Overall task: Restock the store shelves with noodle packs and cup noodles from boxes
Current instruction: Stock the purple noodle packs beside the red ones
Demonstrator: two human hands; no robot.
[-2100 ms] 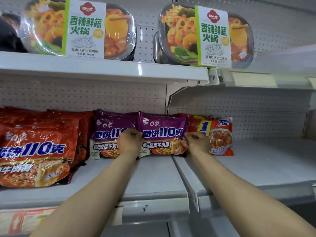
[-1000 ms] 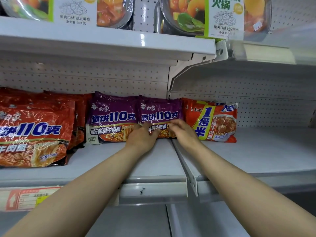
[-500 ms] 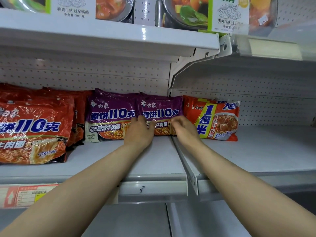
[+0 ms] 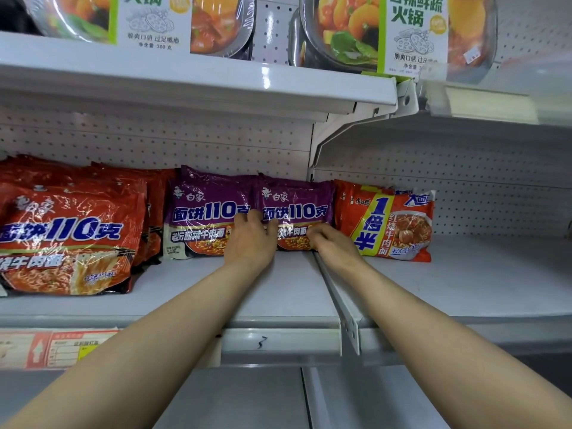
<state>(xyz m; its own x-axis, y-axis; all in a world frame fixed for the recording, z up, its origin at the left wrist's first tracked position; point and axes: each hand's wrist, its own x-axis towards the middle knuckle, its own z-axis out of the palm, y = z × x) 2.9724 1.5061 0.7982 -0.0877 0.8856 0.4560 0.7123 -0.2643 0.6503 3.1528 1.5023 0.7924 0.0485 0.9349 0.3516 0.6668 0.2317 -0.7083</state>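
- Two glossy purple plastic noodle packs stand side by side at the far edge of the white metal middle shelf point(image 4: 278, 292), against the perforated back panel; the right purple pack point(image 4: 297, 212) is the one being seated, and the left purple pack point(image 4: 204, 215) touches it.
- The left hand point(image 4: 252, 239) lies across the seam between the two packs with its fingers fairly straight, pressing the film fronts rather than gripping.
- The right hand point(image 4: 332, 243) rests at the lower right corner of the right purple pack with its fingers bent onto the wrapper; whether it pinches the edge or only pushes, I cannot tell.
- To do this step well, I judge: push low and evenly with flat fingers so the pack slides back upright, square its face with its neighbour, and avoid squeezing, since the noodle block inside is probably brittle.
- The wrappers are thin, crinkled and shiny, so they likely slip on the smooth painted shelf and topple forward easily.
- Just right, past the shelf joint, stands an orange-red film noodle pack with a yellow band point(image 4: 387, 224).
- Left, a row of red crinkled noodle packs point(image 4: 68, 239) leans nearer the front.
- Above, the upper shelf holds round foil-rimmed hotpot trays with green-and-white sleeves point(image 4: 402, 29).
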